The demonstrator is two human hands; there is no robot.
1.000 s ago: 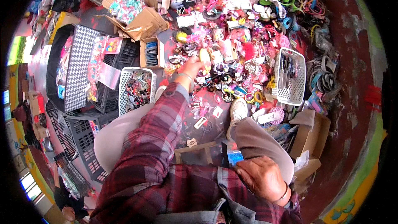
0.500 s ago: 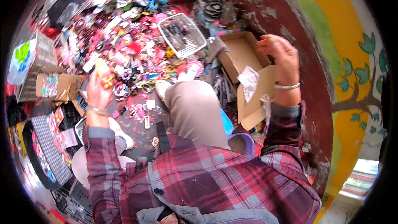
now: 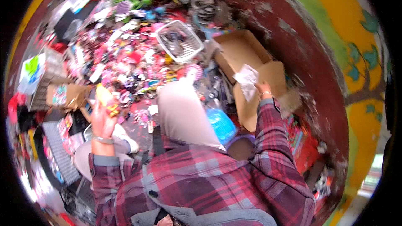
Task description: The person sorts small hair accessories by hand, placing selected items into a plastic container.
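In my left hand (image 3: 103, 120) is a small yellow item with red and orange patches (image 3: 107, 99); blur hides its exact kind. The fingers are closed round its lower part. My right hand (image 3: 264, 89) is over the lid flap of an open cardboard box (image 3: 245, 50), close beside a crumpled white paper (image 3: 247, 79). Its fingers are small and smeared, so I cannot tell whether they grip anything. A clear plastic wrapper (image 3: 289, 102) is next to that wrist.
A heap of mixed hair accessories and trinkets (image 3: 125, 54) covers the floor ahead, with a white plastic basket (image 3: 179, 42) on it. A blue bag (image 3: 221, 125) and purple bucket (image 3: 240, 146) are by my knee. Left are a crate (image 3: 52, 75) and small carton (image 3: 67, 95). A painted wall (image 3: 310, 58) bounds the right.
My right hand has dropped from above the box's right side to its lid flap beside the white paper. My left hand has shifted slightly lower, still with the yellow item.
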